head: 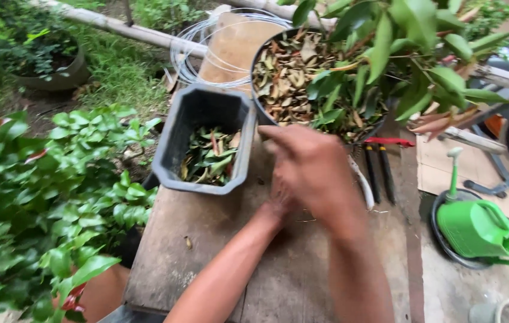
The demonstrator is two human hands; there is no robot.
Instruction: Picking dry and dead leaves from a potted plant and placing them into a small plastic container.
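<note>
Hands first: our right hand (314,173) sits over the middle of the wooden table (206,263), fingers curled loosely, and it covers most of our left hand (278,200), so we honestly can't tell if either one is pinching something or just bunched together. Both are blurry too. Just left of them is the dark rectangular planter (203,137) with a thin layer of dead leaves in the bottom, and right behind them, touching the planter's far right corner, is the big round pot (302,78) full of dry leaves with the leafy plant (398,54) hanging over it. Risk-wise, we reckon the planter is the worry, its left side looks close to the table edge, so a careless elbow could shove it off into the shrubs (45,197). Red-handled pruners (383,164) lie just right of our hands, blades pointing near, easy to catch a wrist on. Green watering can (481,227) is down on the ground, well clear
</note>
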